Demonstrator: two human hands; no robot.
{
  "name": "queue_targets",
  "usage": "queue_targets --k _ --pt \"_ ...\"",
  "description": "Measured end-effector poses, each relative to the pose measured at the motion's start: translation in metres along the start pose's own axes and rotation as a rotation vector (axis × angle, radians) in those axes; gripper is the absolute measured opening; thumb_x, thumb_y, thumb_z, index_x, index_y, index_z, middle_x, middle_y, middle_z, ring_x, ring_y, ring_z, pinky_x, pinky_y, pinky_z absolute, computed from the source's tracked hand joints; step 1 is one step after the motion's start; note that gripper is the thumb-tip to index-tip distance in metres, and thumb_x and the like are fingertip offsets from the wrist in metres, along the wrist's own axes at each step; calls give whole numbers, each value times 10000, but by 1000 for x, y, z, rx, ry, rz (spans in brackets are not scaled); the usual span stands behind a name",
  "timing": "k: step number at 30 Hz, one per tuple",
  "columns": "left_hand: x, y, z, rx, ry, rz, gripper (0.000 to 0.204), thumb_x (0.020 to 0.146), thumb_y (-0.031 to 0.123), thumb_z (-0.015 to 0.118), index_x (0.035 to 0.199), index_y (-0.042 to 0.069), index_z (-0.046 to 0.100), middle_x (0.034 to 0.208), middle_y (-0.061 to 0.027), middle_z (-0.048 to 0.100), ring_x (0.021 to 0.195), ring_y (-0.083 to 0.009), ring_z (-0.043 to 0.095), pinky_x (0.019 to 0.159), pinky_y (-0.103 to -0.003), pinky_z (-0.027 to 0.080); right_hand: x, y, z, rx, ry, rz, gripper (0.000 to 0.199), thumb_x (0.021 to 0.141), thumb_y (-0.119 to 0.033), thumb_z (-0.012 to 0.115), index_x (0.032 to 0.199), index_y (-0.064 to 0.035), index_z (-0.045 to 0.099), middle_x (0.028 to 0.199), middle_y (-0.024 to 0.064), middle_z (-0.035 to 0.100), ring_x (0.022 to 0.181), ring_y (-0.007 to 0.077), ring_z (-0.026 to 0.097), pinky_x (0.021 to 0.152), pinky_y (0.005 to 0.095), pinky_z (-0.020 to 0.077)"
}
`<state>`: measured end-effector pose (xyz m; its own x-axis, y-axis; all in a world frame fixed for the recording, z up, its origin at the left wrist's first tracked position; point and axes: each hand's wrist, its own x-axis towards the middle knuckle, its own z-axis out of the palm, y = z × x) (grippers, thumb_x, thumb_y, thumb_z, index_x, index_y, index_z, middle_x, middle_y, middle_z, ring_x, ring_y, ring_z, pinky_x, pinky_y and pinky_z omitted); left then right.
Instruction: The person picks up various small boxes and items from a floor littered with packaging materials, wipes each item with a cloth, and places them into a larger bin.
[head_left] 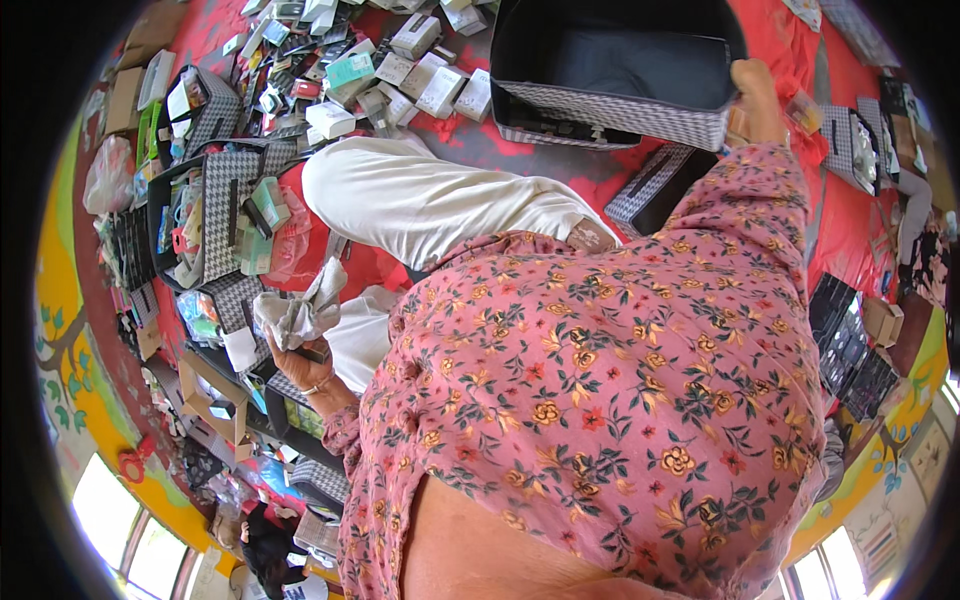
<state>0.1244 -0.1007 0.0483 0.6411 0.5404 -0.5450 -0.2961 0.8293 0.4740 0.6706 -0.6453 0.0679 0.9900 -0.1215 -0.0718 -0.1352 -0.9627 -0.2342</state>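
Clearly: left hand point(300, 362) fingers clutch crumpled grey cloth point(300, 308); right hand point(757, 98) fingers grip houndstooth fabric box point(620, 115) rim.

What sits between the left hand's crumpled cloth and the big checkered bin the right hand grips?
In the head view, the person's white trouser leg crosses the stretch between the crumpled cloth and the checkered bin, over red floor covering.

two hands point(300, 362), one houndstooth bin point(610, 118)

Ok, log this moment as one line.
left hand: holds crumpled grey cloth | right hand: on rim of houndstooth box | floor: small boxes
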Motion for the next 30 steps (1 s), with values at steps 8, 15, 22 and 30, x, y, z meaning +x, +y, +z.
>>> queue_targets --k 8,15,22,30 --pt "15 6 -5 -75 -107 -39 333 849 315 496 996 21 554 993 -142 587 738 -209 572 387 -242 421 27 52 -160 929 13 524 210 744 -59 521 942 12 521 881 165 584 740 301 606 636 442 523" --pt "12 12 19 -45 77 12 297 814 323 538 920 46 546 804 -66 582 463 -114 451 366 -236 377 -21 46 -139 1219 428 672 145 741 -14 566 886 -17 562 951 153 552 860 294 560 644 457 529" --pt "14 22 -1 3 -11 48 325 850 336 495 1014 63 557 937 -100 614 594 -130 573 371 -190 429 -47 84 -44 1329 688 1072 296 711 -62 607 1001 -12 575 1028 117 583 906 213 570 772 309 492" --pt "12 25 31 14 -105 55 328 847 318 499 973 23 566 1008 -145 590 716 -192 589 409 -208 446 -72 147 36 -57 -47 368 484 733 -322 602 1071 8 498 962 131 566 849 268 553 687 336 494"
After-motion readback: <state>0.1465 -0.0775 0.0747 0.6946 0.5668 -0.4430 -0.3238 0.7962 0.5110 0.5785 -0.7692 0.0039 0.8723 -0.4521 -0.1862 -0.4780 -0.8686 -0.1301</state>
